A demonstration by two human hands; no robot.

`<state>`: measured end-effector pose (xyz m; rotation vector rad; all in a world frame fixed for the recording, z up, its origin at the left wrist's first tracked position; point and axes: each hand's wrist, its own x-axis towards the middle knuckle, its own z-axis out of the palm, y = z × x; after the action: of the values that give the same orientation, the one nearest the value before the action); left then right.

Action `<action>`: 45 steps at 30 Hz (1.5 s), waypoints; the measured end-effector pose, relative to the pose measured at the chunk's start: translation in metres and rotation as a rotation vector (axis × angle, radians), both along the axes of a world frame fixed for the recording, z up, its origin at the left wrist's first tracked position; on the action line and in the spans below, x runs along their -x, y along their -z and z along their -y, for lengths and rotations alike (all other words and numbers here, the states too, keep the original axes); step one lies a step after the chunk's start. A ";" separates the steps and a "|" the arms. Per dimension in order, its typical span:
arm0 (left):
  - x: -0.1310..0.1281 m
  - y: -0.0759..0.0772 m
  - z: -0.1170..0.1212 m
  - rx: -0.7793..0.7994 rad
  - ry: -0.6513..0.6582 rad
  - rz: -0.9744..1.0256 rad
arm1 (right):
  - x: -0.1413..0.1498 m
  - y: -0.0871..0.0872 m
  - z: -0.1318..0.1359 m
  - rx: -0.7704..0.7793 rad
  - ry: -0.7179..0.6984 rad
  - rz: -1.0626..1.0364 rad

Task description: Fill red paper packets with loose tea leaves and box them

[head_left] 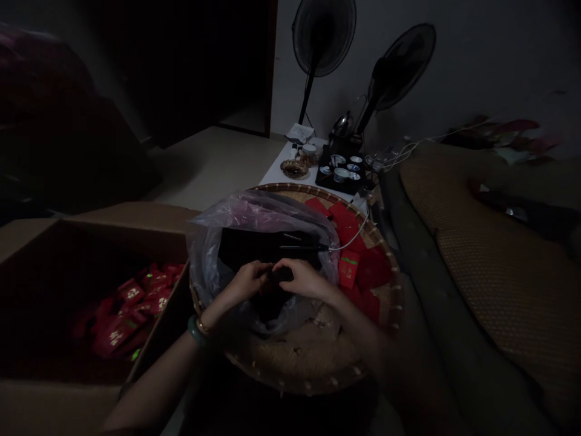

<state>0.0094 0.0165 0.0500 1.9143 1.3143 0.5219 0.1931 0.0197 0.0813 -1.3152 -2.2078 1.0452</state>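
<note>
Room: super dim, pale wall point(463, 72) way past the tray, two fans point(324, 36) in front of it
Mat: woven mat point(508, 242) running along right of the tray
Box: open, just left of the tray, red packets point(131, 303) heaped inside
Table: white table point(272, 174) just past the tray, tea set point(341, 175) on it
Tray: round woven tray point(299, 360), more red packets point(348, 269) on its right side; can't tell what it's sitting on
Bag: clear plastic bag point(254, 212) on the tray's left half, mouth wide open, dark inside
Hands: left hand point(249, 278) and right hand point(299, 277) over the bag, fingers curled, tips nearly meeting; can't tell how firm either grip is
Dark bit: small dark thing point(281, 275) between the fingertips, above the tray. Looks like fine two-handed fiddling; next move probably wants a light pinch and better light
</note>
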 end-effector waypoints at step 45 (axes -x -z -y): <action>-0.005 0.024 0.012 0.146 -0.343 0.520 | 0.017 -0.002 0.010 -0.200 -0.079 0.463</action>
<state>0.0148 0.0042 0.0258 1.3131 1.2857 0.9899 0.1757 0.0095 0.0831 -1.5025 -2.6332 0.5595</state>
